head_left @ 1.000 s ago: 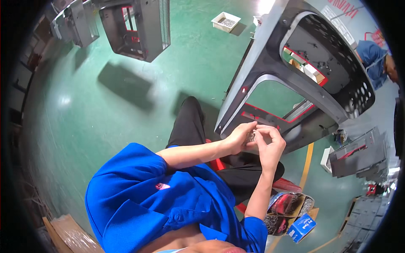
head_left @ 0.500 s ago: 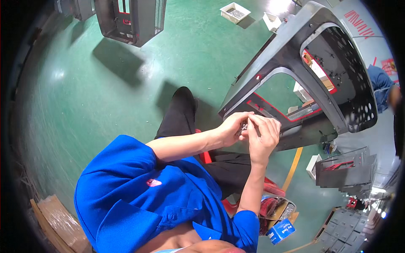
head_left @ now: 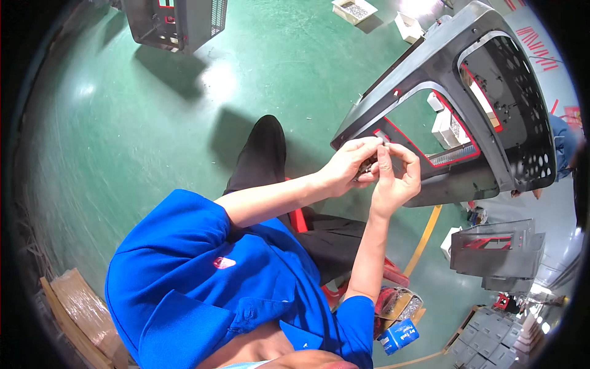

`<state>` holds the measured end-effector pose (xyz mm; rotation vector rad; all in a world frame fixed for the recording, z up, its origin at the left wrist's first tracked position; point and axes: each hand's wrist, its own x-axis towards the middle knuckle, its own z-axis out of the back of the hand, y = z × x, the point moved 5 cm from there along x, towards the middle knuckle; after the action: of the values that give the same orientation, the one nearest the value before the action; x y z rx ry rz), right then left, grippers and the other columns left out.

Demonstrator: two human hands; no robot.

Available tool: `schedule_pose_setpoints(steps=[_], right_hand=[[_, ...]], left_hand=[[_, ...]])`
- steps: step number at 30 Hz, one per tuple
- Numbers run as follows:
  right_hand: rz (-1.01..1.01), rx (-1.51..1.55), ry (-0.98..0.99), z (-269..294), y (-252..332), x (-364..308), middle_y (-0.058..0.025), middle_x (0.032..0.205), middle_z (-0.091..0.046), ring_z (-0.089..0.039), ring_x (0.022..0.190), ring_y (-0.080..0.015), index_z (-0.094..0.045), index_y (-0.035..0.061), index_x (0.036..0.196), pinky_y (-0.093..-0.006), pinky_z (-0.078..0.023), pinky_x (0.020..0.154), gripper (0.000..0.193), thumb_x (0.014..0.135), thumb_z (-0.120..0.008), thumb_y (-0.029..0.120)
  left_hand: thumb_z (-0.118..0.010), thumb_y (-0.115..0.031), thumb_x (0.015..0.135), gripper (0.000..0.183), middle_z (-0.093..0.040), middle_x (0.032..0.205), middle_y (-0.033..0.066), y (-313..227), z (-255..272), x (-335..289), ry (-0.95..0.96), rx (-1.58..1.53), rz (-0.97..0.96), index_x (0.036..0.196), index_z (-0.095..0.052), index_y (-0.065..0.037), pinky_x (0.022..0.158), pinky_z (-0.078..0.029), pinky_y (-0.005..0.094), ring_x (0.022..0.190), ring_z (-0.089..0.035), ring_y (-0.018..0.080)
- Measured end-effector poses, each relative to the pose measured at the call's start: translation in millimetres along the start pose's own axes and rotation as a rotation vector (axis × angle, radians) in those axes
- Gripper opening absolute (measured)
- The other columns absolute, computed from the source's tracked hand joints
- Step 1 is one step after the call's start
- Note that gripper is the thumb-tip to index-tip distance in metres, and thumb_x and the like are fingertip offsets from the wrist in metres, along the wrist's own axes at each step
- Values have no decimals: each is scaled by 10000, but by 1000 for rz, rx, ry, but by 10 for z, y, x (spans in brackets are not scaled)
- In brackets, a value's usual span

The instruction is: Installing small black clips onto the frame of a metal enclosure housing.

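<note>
My left hand [head_left: 349, 166] is cupped around a small heap of metal fasteners [head_left: 367, 166], too small to tell which kind. Its fingertips meet those of my right hand [head_left: 398, 179], whose thumb and index finger pinch together over the heap; whatever sits in that pinch is hidden. Just beyond both hands a large dark grey casing [head_left: 430, 69] stands tilted, with rounded window openings and red trim along some edges. The hands overlap its near lower edge in the picture, and I cannot tell whether they touch it.
White bins [head_left: 354, 10] of small parts stand on the green floor [head_left: 123, 154]. Another dark casing [head_left: 203, 21] is at the far left. Right of my legs lie a blue box [head_left: 399, 336] and an open carton; flat grey panels [head_left: 498, 251] stand further right. Someone in blue is behind the casing.
The view has shifted slightly. Both hands have moved a little farther from my body, still together. My right hand's fingers have spread somewhat, with thumb and index fingertips together.
</note>
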<state>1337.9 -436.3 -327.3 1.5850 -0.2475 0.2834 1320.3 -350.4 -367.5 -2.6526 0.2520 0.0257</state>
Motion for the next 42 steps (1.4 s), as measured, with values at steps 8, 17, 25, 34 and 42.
schedule_pose_setpoints(steps=[8, 17, 25, 34, 42], right_hand=[[72, -461, 419, 56, 234, 175, -49, 763, -631, -588, 669, -98, -639, 1, 875, -248, -471, 621, 123, 762, -676, -30], [426, -172, 131, 415, 923, 834, -50, 862, -657, -610, 756, -101, -645, -36, 982, -236, -502, 721, 158, 826, -662, -20], [1090, -682, -221, 347, 1071, 1143, -64, 791, -700, -646, 685, -173, -700, -3, 841, -277, -527, 659, 132, 721, -756, -1], [1137, -560, -289, 411, 965, 1247, -70, 803, -713, -671, 658, -168, -691, -5, 801, -261, -534, 607, 131, 706, -778, 13], [1126, -729, -246, 516, 1028, 1284, -90, 753, -696, -653, 610, -189, -704, 9, 780, -274, -515, 556, 155, 660, -802, 15]], left_hand=[[-479, -381, 970, 351, -419, 576, -53, -26, 195, 202, -18, 496, -284, 771, -509, -93, 399, -264, 206, 470, -385, 26], [-459, -488, 948, 518, -415, 534, 28, -549, 326, 462, -210, 334, -589, 635, -415, -78, 366, -253, 246, 401, -349, 90], [-406, -441, 979, 459, -396, 589, 21, -430, 205, 508, -162, 264, -569, 666, -357, -109, 383, -233, 226, 422, -294, 79], [-387, -444, 983, 470, -400, 588, 25, -314, 89, 442, -115, 252, -527, 663, -357, -101, 369, -249, 224, 409, -306, 80], [-398, -410, 988, 451, -421, 589, 32, -87, 63, 519, -70, 290, -523, 669, -373, -92, 366, -263, 226, 410, -321, 79]])
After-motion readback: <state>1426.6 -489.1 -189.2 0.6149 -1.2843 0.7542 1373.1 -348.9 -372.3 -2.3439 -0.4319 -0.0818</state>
